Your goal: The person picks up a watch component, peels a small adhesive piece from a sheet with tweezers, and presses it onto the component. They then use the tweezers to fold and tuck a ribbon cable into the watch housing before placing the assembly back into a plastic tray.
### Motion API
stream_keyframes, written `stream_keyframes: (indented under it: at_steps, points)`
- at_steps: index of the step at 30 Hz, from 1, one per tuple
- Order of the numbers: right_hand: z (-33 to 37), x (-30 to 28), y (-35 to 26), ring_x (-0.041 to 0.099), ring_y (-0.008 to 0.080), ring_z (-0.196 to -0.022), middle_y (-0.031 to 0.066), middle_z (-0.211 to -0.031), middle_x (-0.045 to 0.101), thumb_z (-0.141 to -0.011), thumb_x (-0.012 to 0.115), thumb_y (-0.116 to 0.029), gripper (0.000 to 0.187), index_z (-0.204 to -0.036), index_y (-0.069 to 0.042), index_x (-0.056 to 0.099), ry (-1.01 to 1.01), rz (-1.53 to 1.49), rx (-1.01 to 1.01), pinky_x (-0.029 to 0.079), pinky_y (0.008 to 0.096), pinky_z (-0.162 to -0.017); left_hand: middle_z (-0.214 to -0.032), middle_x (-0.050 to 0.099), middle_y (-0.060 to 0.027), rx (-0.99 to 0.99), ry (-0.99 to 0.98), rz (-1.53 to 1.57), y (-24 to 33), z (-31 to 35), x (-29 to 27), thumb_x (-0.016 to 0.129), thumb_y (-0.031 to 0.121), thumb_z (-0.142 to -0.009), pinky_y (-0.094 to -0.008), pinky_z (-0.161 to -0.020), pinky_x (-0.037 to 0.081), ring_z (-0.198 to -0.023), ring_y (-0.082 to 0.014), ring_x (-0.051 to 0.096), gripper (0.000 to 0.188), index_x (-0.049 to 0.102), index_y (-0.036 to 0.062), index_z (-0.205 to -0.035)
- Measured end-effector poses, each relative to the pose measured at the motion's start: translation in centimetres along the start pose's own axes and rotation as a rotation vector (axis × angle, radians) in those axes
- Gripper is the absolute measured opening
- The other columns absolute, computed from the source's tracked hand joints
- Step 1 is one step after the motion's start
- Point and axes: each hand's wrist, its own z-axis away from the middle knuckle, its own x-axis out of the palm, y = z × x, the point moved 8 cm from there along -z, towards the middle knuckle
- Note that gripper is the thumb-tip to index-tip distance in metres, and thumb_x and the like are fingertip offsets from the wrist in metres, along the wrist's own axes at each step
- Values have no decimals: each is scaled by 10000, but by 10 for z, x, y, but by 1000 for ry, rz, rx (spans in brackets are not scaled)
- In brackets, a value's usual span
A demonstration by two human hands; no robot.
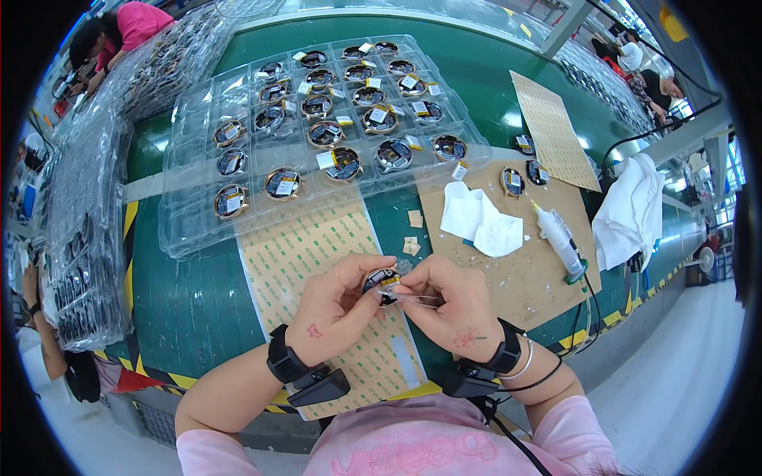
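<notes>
Glossy clear plastic tray of round gold-rimmed parts lies at eleven o'clock, while over the dotted adhesive sheet the left hand pinches a small round black disc, mostly hidden by fingers, and the right hand closes on thin metal tweezers touching it.

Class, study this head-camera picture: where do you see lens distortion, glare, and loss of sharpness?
Head view: the green table edge bows near the black fisheye rim; overhead light glares off the clear plastic tray; the left hand and right hand are sharp, far corners soft.
</notes>
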Motion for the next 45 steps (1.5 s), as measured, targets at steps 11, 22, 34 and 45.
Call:
stream_keyframes:
  at_steps: [11, 22, 34, 45]
  points:
    - [-4, 1, 0, 682, 150, -651, 102, -769, 669, -814, 678, 12, 113, -894, 6, 597, -4, 126, -37, 522, 250, -578, -1085, 594, -74, -17, -31, -9, 3, 0, 4, 445, -101, -912, -247, -805, 522, -926, -104, 600, 426, 458, 14, -1322]
    - [-7, 3, -2, 692, 223, -689, 128, -808, 654, -791, 630, 67, 203, -975, -14, 594, 58, 132, -44, 533, 285, -608, -1078, 613, -69, -3, 45, -2, 2, -2, -1, 444, -70, -923, -198, -609, 462, -861, -99, 637, 424, 427, 36, -1333]
    - [-10, 5, -10, 676, 234, -658, 128, -789, 632, -784, 646, 39, 193, -959, -10, 580, 1, 222, -109, 511, 290, -576, -1096, 592, -71, -4, 50, 77, -2, 0, -1, 428, -78, -921, -238, -735, 495, -933, -120, 616, 414, 424, 7, -1326]
    - [-13, 4, -2, 662, 172, -621, 103, -683, 634, -850, 668, -35, 140, -856, 7, 535, 51, 130, 6, 505, 274, -563, -1148, 557, -79, 66, 17, 33, 0, -1, 0, 419, -89, -924, -266, -832, 496, -1027, -123, 558, 422, 411, 2, -1336]
